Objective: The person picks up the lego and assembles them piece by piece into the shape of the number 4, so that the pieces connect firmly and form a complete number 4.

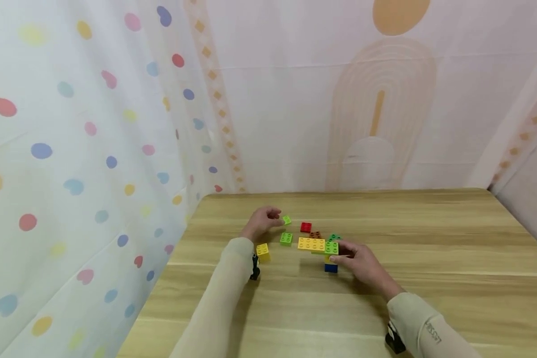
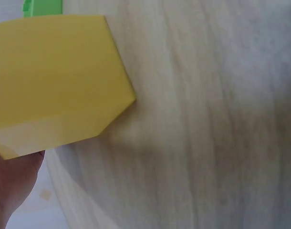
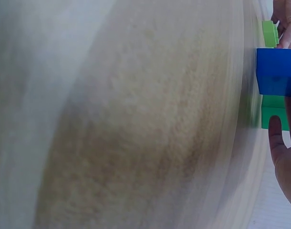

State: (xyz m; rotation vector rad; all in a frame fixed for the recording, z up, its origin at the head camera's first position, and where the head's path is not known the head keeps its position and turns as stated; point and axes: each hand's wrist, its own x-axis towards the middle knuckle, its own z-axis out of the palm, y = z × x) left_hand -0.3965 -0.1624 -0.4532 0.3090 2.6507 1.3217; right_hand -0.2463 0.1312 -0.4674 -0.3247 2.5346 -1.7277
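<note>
My right hand [image 1: 364, 263] grips a stack of toy building bricks at its right side, thumb in front. A long yellow brick [image 1: 312, 244] juts left from the stack, beside a light green brick [image 1: 331, 247]; a blue brick [image 1: 331, 268] forms the bottom. The right wrist view shows this blue brick [image 3: 276, 71] near the thumb. My left hand [image 1: 261, 222] reaches over the table, fingers loosely bent, beside a small lime brick [image 1: 287, 220]; whether they touch, I cannot tell. A yellow brick [image 2: 55, 81] fills much of the left wrist view, partly covering that hand [image 2: 14, 186].
On the wooden table [image 1: 429, 238] lie a red brick [image 1: 306, 227], a brown brick [image 1: 315, 234], a dark green brick [image 1: 334, 237] and another light green brick [image 1: 286, 238]. A yellow brick [image 1: 263, 252] stands by the left wrist. Patterned curtains [image 1: 286, 124] hang behind.
</note>
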